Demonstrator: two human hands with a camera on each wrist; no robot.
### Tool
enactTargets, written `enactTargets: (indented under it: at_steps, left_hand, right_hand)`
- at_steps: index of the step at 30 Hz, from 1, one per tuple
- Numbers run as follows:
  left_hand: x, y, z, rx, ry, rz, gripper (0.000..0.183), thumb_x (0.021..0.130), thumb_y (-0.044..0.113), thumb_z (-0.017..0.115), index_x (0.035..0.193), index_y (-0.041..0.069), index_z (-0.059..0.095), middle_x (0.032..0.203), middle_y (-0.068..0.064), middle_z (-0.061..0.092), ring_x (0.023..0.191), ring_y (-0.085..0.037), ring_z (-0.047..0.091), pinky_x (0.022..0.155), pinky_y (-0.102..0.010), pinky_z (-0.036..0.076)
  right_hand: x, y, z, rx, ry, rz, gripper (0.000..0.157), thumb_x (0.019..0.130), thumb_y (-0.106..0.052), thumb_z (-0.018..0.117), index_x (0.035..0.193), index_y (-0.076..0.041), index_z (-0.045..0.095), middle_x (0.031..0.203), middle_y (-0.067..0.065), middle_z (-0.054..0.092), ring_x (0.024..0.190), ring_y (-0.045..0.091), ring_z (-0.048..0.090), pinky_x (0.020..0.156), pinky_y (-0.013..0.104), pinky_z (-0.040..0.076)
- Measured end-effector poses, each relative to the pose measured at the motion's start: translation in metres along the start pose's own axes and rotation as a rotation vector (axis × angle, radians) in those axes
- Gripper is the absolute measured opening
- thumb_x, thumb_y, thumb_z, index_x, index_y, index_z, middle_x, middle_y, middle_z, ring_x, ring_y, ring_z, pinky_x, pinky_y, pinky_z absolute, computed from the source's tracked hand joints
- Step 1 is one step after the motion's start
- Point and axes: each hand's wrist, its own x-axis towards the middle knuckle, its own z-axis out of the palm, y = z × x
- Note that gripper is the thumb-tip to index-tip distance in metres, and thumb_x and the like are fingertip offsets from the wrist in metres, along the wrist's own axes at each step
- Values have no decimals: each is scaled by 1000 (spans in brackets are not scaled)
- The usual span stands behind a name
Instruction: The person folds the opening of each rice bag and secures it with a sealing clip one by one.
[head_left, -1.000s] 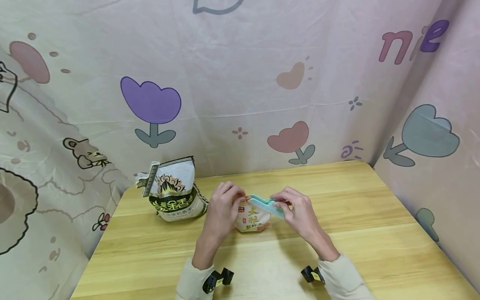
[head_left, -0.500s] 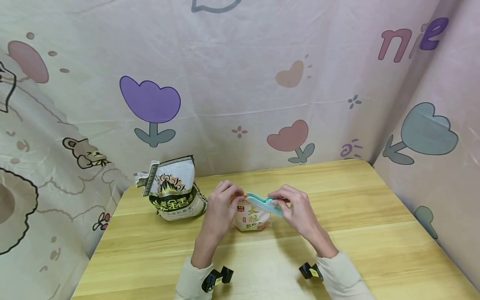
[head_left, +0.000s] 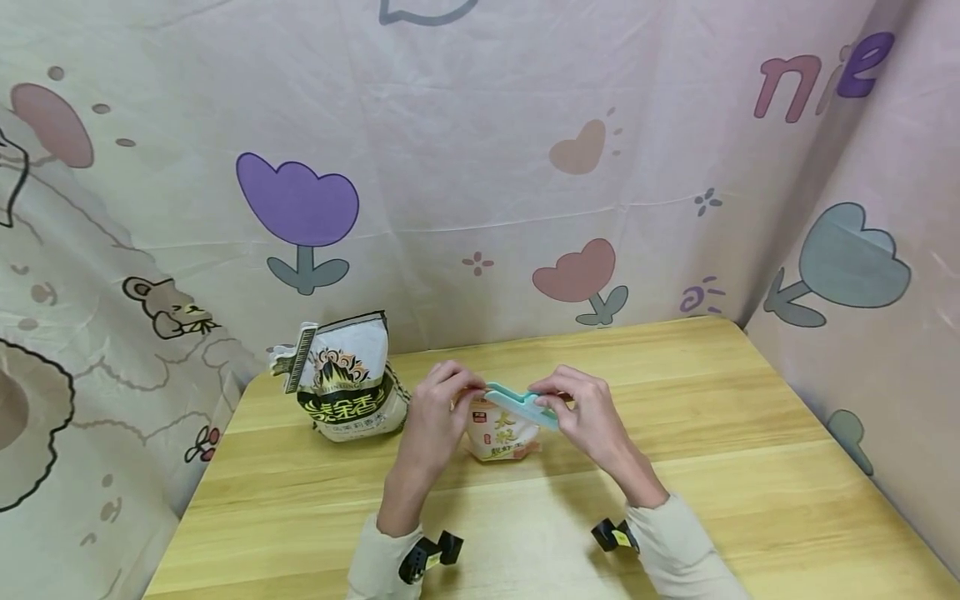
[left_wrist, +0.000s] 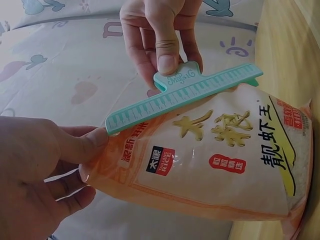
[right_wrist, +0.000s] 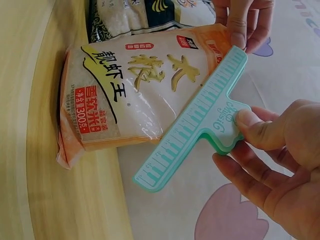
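A small orange-and-white rice bag stands upright on the table. My left hand pinches its top left corner between thumb and fingers, as the left wrist view shows. With my right hand I pinch the handle of a teal bag clip printed with piano keys. Slanting across the top right edge of the bag, the long clip has one end touching or close to my left fingertips. In the right wrist view, the clip overlaps the bag's folded edge. How tightly it clamps there, I cannot tell.
A larger white-and-black rice bag stands at the back left. A black-and-white keyboard-patterned clip is on its upper left corner. Behind the wooden table hangs a printed curtain, which also runs along both sides.
Both hands and the teal clip have shifted slightly left, the clip's end coming closer to my left fingers. The small bag stays in place, and the larger bag has not moved.
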Motion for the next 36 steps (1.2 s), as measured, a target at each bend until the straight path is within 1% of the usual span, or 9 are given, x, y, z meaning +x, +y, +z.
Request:
enactTargets:
  at_steps: [3,8,16,24,30,36]
  left_hand:
    - [0,0,-2,0,3,7,12,84,-4,80,87,7,76,87,1,65,84,-15,60,69,-26,56]
    - [0,-1,-3,8,9,14,12,84,-5,80,86,6,77,86,1,65,81,-15,59,65,-26,55]
    - [0,-1,-2,33,24,26,13,83,-7,80,86,5,77,87,-1,67,82,-17,64,69,-29,58]
    - [1,-2,-4,15,26,0,13,85,-8,79,86,5,78,89,-2,68,82,-17,65,69,-29,58]
    - [2,-2,-6,4,1,-3,11,87,-7,76,88,4,78,90,-4,68,82,-17,64,68,-29,58]
    - [1,-3,-7,5,-28,-7,11,89,-8,73,90,2,77,93,-8,69,84,-20,65,71,-32,59]
  right_hand:
    - [1,-1,1,0,-13,-7,16,83,8,79,94,-3,78,87,4,72,75,12,66,65,26,60]
    - [3,-3,2,-6,-20,-14,15,84,7,79,95,-4,78,87,2,71,74,11,64,64,24,58]
    - [3,-5,6,-22,-16,-36,15,83,7,79,95,-3,78,86,2,71,71,10,63,59,23,55]
    - [4,-7,9,-7,-31,-13,16,85,6,78,98,-3,78,88,1,70,76,10,65,66,24,58]
    - [5,-9,10,-15,-50,6,19,85,5,78,103,-3,78,91,-1,68,81,11,66,70,23,59]
    - [4,-9,9,-19,-80,2,24,86,4,79,108,-2,76,95,3,67,89,14,69,78,24,60]
